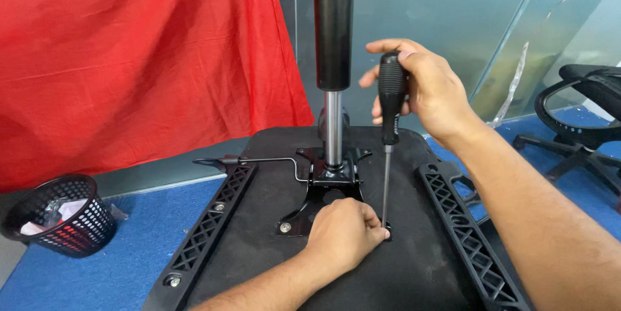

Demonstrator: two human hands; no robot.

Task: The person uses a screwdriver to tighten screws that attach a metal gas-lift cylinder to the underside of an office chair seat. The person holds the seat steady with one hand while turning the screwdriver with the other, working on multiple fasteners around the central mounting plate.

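Right hand closed around black ribbed handle of screwdriver, far right of centre; thumb over top of handle, fingers wrapped behind. Screwdriver held upright, thin shaft running straight down to tip at right corner of mounting plate.

Left hand resting on upturned chair seat, near centre. Fingers curled, fingertips pinched against lower end of shaft just beside tip. Screw under tip hidden by fingers; cannot tell whether seated.

Mounting plate black, lying flat at middle of seat underside. Silver bolt visible at left near corner of plate. Gas lift column standing upright from plate: chrome lower section, black upper sleeve, reaching up to chair base at top edge of view. Thin adjustment lever extending left from plate.

Left armrest bracket and right armrest bracket, both black lattice, lying along either side of seat.

Black mesh waste basket at near left on blue floor, well apart from seat. Red cloth hanging at far left. Second office chair at far right.
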